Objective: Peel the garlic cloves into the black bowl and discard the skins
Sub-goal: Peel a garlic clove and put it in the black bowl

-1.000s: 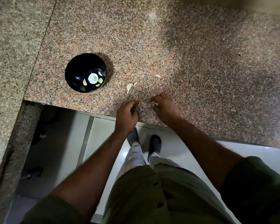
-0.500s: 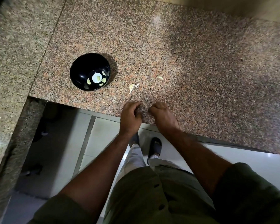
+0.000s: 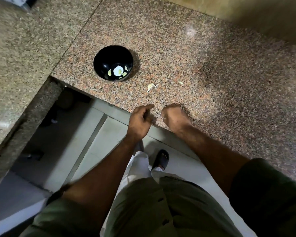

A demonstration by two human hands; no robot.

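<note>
One granite counter (image 3: 212, 69), speckled pink-brown, filling upper and right of view; front edge running diagonally past both hands. Paler slab (image 3: 20, 48) adjoining at left, beyond a seam. White tiled floor (image 3: 96, 134) below the edge. Olive shirt (image 3: 161, 211), buttoned, low in view; pale trousers (image 3: 140, 166) and one dark sandal (image 3: 161, 159) beneath.

Black bowl (image 3: 113, 63), upright on counter near front edge, well left of and beyond the hands. Inside: several peeled garlic cloves (image 3: 109, 72), pale yellow-green, around a white glare spot at the bottom.

Left hand (image 3: 140, 119), over counter edge, fingers curled inward; contents hidden, hold not determinable. Right hand (image 3: 175, 118), just beside it, knuckles up, fingers curled under against the granite; a pale speck at the fingertips, too small to identify; hold likewise not determinable. Hands close, not touching.

Loose garlic skins (image 3: 150, 87), two pale scraps on counter between bowl and hands. Single smaller scrap (image 3: 181, 83) to their right, apart; clove or skin not determinable.
</note>
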